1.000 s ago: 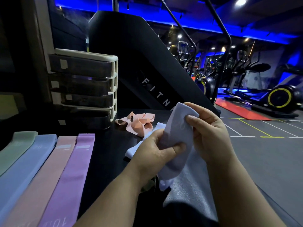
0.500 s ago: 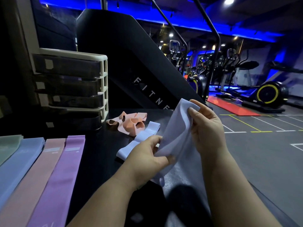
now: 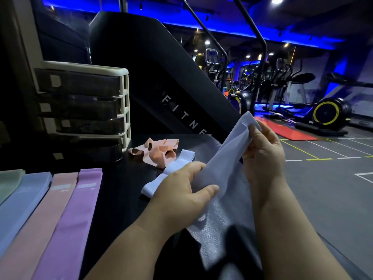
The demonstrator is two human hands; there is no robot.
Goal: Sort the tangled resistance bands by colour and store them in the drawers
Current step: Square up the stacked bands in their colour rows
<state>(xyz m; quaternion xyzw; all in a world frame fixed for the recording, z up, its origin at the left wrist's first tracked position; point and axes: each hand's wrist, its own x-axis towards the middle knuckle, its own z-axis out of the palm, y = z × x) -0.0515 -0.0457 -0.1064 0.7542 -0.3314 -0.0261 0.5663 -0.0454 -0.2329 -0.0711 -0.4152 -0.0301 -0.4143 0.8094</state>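
Both hands hold a pale blue resistance band [image 3: 226, 158] stretched slantwise above the black table [image 3: 121, 184]. My left hand [image 3: 185, 190] pinches its lower end with the thumb on top. My right hand [image 3: 262, 152] grips its upper end. A second pale blue band [image 3: 171, 174] lies twisted on the table behind my left hand. A tangled peach band [image 3: 159, 150] lies beside the drawer unit [image 3: 84, 112], whose dark drawers are closed. Flat bands lie at the left: green [image 3: 10, 182], blue [image 3: 24, 199], pink [image 3: 46, 215] and purple [image 3: 74, 215].
A black fitness machine panel [image 3: 161, 81] with white lettering rises behind the table. A grey cloth [image 3: 222, 229] hangs over the table's near right edge. Exercise bikes [image 3: 327, 114] and a red mat [image 3: 290, 132] stand on the gym floor to the right.
My hands have drawn apart, pulling the pale blue band out longer and flatter. My left hand shifted down the band; the view swung slightly.
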